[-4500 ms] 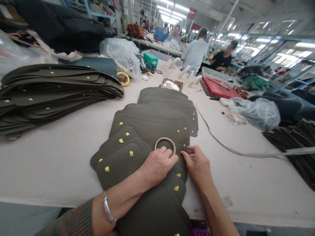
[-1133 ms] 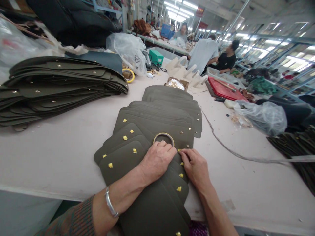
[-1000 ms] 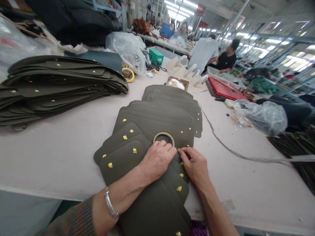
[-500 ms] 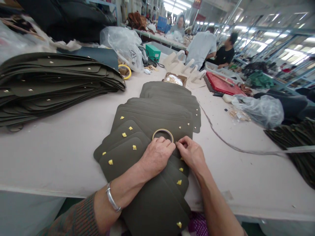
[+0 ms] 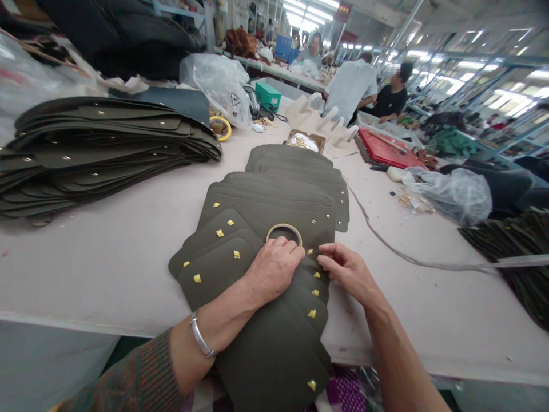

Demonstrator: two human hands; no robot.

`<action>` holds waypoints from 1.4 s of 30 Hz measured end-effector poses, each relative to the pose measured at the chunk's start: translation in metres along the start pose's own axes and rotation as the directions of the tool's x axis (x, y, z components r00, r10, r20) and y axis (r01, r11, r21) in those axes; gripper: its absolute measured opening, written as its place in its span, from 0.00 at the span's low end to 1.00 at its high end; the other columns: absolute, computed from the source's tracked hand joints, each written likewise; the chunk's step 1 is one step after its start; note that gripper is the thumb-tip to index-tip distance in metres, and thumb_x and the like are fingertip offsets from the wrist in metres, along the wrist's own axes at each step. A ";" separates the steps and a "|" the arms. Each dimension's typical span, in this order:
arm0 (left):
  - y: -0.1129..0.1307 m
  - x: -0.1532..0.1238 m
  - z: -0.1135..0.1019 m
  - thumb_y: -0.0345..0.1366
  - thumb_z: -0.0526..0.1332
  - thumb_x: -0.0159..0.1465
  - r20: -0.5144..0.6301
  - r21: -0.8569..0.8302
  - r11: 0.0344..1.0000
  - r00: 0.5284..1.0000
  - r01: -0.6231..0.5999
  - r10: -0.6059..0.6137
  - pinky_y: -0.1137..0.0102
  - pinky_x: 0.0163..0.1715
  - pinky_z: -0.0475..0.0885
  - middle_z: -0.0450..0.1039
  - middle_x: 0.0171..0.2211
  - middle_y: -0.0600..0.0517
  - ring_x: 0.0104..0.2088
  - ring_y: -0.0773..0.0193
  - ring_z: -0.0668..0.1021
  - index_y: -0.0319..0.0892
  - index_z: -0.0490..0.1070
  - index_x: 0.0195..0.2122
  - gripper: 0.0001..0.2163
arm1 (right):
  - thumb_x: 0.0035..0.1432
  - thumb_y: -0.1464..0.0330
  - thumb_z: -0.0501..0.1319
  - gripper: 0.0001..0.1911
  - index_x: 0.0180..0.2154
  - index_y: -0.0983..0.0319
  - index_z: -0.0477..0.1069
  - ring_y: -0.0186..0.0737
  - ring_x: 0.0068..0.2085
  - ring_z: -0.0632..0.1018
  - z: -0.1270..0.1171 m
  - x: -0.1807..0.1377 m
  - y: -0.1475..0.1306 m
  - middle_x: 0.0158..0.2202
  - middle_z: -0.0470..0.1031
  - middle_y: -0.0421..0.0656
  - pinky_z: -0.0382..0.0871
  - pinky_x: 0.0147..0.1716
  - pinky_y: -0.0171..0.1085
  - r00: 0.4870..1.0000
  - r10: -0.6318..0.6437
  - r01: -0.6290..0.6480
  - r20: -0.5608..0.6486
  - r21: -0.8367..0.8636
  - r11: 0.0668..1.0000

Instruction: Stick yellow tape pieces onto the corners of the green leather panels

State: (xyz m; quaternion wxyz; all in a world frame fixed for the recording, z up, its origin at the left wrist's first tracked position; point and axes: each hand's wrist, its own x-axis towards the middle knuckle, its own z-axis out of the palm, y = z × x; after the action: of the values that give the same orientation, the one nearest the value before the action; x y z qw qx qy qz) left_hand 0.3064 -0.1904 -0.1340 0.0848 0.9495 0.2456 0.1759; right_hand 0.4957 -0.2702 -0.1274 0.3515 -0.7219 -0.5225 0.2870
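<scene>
My left hand (image 5: 277, 266) is closed around the near side of a roll of yellow tape (image 5: 285, 227), resting on overlapping dark olive panels (image 5: 266, 337). Small yellow tape pieces (image 5: 237, 254) dot the panels along both sides. Just right of the roll, my right hand (image 5: 345, 269) hovers at the panels' edge with thumb and fingers apart and nothing between them. A yellow tape piece (image 5: 310, 252) lies on the panel between my two hands. Farther back, more stacked panels (image 5: 291, 157) carry small metal studs (image 5: 328, 217) on their right side.
A thick stack of studded olive panels (image 5: 107, 149) lies at left, near another yellow tape roll (image 5: 220, 129). Behind stand a box of metal bits (image 5: 305, 141) and a green device (image 5: 267, 96). A cord (image 5: 386, 246), plastic bag (image 5: 454, 191) and red tray (image 5: 390, 147) occupy the right. People work beyond.
My right hand has moved right, away from the roll, and its fingers have parted. A yellow tape piece now shows where its fingertips were. My left hand keeps hold of the roll.
</scene>
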 end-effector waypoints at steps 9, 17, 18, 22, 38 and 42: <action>0.000 0.000 -0.001 0.30 0.51 0.67 -0.004 0.006 1.000 1.000 0.002 -0.002 0.64 0.37 0.64 0.70 0.35 0.50 0.38 0.58 0.68 0.42 0.67 0.37 0.06 | 0.52 0.66 0.60 0.07 0.28 0.59 0.77 0.38 0.28 0.76 0.001 -0.025 -0.009 0.26 0.78 0.39 0.66 0.28 0.35 0.997 0.058 -0.047 0.042 -0.231 0.972; 0.000 0.000 0.000 0.30 0.51 0.68 -0.002 -0.016 1.000 1.000 0.007 -0.007 0.64 0.39 0.65 0.70 0.36 0.50 0.39 0.58 0.68 0.42 0.67 0.37 0.06 | 0.49 0.69 0.58 0.08 0.21 0.59 0.73 0.36 0.24 0.73 0.002 -0.011 -0.021 0.20 0.74 0.37 0.60 0.24 0.33 0.989 0.123 -0.080 0.081 -0.402 0.912; 0.000 0.000 0.000 0.30 0.51 0.68 -0.001 -0.021 1.000 1.000 0.008 -0.008 0.64 0.39 0.65 0.70 0.36 0.50 0.39 0.59 0.68 0.42 0.67 0.37 0.06 | 0.50 0.68 0.58 0.09 0.21 0.59 0.73 0.36 0.24 0.73 0.002 -0.011 -0.020 0.20 0.74 0.37 0.60 0.24 0.33 0.989 0.120 -0.079 0.085 -0.384 0.920; -0.001 0.000 0.000 0.29 0.51 0.67 0.001 -0.020 1.000 1.000 0.005 -0.005 0.64 0.39 0.65 0.70 0.36 0.50 0.39 0.59 0.69 0.42 0.67 0.37 0.06 | 0.54 0.61 0.60 0.11 0.27 0.60 0.76 0.37 0.26 0.73 0.005 -0.011 -0.011 0.23 0.76 0.39 0.63 0.26 0.34 0.996 0.087 -0.089 -0.020 -0.217 0.972; 0.001 0.000 -0.003 0.29 0.48 0.68 0.026 -0.010 1.000 1.000 0.009 -0.009 0.63 0.39 0.65 0.70 0.37 0.50 0.38 0.58 0.68 0.42 0.67 0.38 0.09 | 0.61 0.69 0.59 0.06 0.36 0.60 0.74 0.35 0.30 0.76 0.011 -0.102 -0.022 0.30 0.76 0.41 0.69 0.28 0.32 0.983 -0.175 0.183 0.060 -0.168 0.969; 0.001 0.000 -0.002 0.30 0.48 0.68 0.018 -0.008 1.000 1.000 0.012 -0.012 0.63 0.39 0.64 0.70 0.37 0.50 0.39 0.58 0.68 0.42 0.68 0.39 0.09 | 0.64 0.73 0.55 0.09 0.42 0.60 0.72 0.36 0.37 0.77 0.018 -0.103 -0.016 0.36 0.75 0.44 0.71 0.35 0.32 0.937 -0.336 0.350 0.101 -0.236 0.907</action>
State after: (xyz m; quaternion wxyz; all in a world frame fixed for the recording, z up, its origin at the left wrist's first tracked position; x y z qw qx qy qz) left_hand 0.3054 -0.1909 -0.1318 0.0920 0.9492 0.2499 0.1677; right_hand 0.4431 -0.3612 -0.1207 0.2875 -0.6486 -0.6831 0.1734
